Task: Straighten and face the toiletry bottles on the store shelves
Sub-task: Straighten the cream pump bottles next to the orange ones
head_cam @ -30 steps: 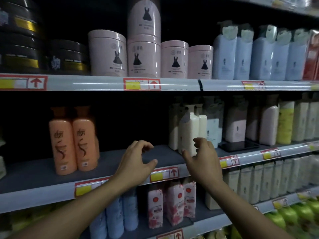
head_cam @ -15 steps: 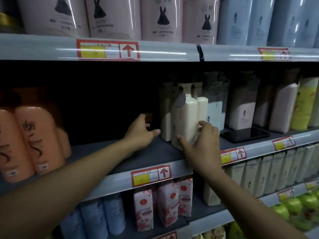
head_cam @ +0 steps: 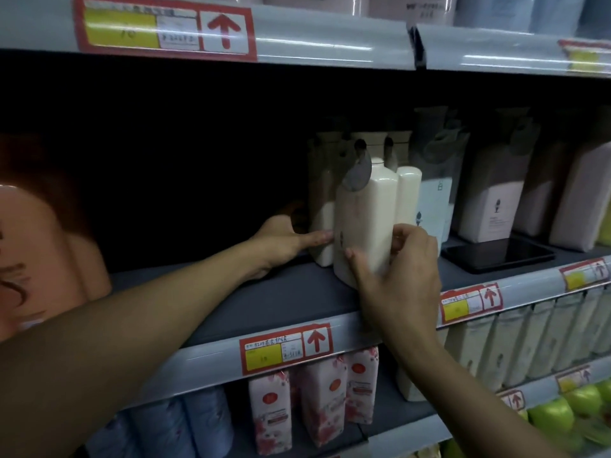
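A cream rectangular pump bottle (head_cam: 365, 219) stands at the front of the middle shelf (head_cam: 281, 302), turned at an angle. My right hand (head_cam: 396, 272) grips its lower right side, thumb on the front face and fingers curled round the right edge. My left hand (head_cam: 287, 239) reaches in from the left, its thumb stretched out against the bottle's left edge; its fingers go behind a second cream bottle (head_cam: 322, 233) and are hidden. More cream bottles (head_cam: 408, 200) stand just behind.
Pale pink and white pump bottles (head_cam: 489, 206) fill the shelf to the right, with a black tray (head_cam: 499, 254) in front. Orange bottles (head_cam: 43, 259) stand at the far left. Floral cartons (head_cam: 320, 404), blue bottles and green bottles sit on lower shelves. The upper shelf rail (head_cam: 231, 31) overhangs.
The view has closed in on the middle shelf. My left hand moved right to the cream bottles, and my right hand closed tighter round the front bottle.
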Tool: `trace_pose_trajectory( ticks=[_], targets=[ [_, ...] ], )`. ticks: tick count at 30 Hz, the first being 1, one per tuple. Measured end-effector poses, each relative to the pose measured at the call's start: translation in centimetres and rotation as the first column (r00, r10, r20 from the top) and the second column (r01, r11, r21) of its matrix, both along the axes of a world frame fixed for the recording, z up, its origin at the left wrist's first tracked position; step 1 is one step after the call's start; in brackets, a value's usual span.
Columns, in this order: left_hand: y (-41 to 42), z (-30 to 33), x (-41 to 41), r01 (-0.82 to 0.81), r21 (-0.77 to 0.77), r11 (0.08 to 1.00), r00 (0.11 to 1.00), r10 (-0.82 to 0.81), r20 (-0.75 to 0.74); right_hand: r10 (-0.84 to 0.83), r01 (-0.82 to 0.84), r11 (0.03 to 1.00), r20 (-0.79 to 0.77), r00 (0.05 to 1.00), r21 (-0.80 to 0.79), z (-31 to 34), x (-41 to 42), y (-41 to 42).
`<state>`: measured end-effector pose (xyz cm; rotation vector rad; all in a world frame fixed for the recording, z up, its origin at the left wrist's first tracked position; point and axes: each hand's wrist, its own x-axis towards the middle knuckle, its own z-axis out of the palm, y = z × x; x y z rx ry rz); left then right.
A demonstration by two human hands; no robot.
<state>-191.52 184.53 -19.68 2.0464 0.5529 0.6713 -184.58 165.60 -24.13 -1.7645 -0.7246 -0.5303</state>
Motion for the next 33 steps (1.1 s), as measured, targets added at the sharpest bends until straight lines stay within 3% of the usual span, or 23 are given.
trace_pose_trajectory(
  ticks=[11, 21, 33],
  targets=[
    [-1.0, -0.3, -2.3, -0.198, 0.038, 0.979, 0.978, 0.195, 0.078, 0.001, -0.001, 0.996, 0.002, 1.0, -0.085, 0.7, -0.9, -1.0],
    [-3.3, -0.2, -10.0, -0.336, 0.18, 0.924, 0.942, 0.33, 0.062, 0.156, -0.157, 0.978, -0.015, 0.988, -0.136, 1.2, -4.2, -1.0],
    [-5.6, -0.6, -16.9, -0.589, 0.275, 0.76, 0.804, 0.585, 0.107, 0.306, -0.308, 0.932, -0.037, 0.951, -0.194, 2.1, -9.4, 0.2]
  ],
)
